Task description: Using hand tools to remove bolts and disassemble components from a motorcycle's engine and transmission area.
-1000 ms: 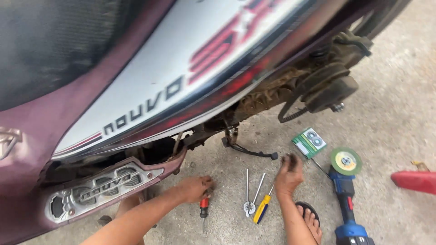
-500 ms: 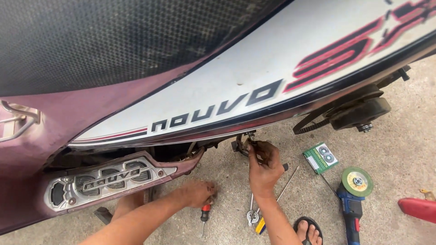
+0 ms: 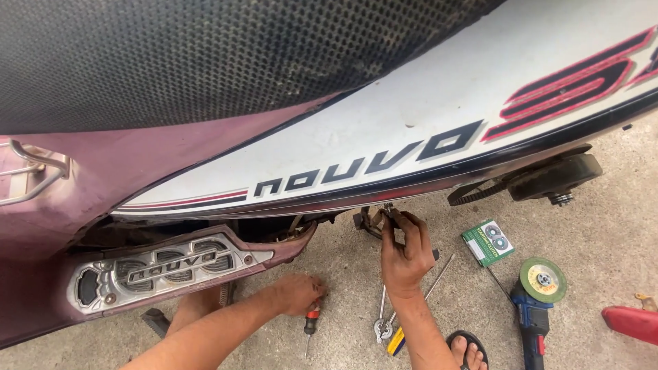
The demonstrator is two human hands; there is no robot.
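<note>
Right hand (image 3: 406, 252): clamped on a dark bracket (image 3: 370, 220) under the scooter (image 3: 384, 123)
Left hand (image 3: 298, 293): closed round a screwdriver (image 3: 310, 323) on the floor (image 3: 589, 205)
Progress: bracket not yet off; pliers (image 3: 382, 327), grinder (image 3: 538, 301) lie unused

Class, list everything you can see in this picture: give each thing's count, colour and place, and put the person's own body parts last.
Scooter: one, maroon and white body with a black seat, fills the upper frame.
Footrest panel: one, silver-grey, lower left on the scooter.
Screwdriver: one, red and black handle, on the concrete under the left hand.
Pliers: one, bare metal, on the ground by the right forearm.
Yellow-handled tool: one, beside the pliers.
Small box: one, green and white, on the ground at right.
Angle grinder: one, blue body with green disc, lower right.
Red object: one, right edge, kind unclear.
Sandal: one, black, bottom edge, on a foot.
Left hand: resting on the screwdriver.
Right hand: raised to a metal part under the scooter.
</note>
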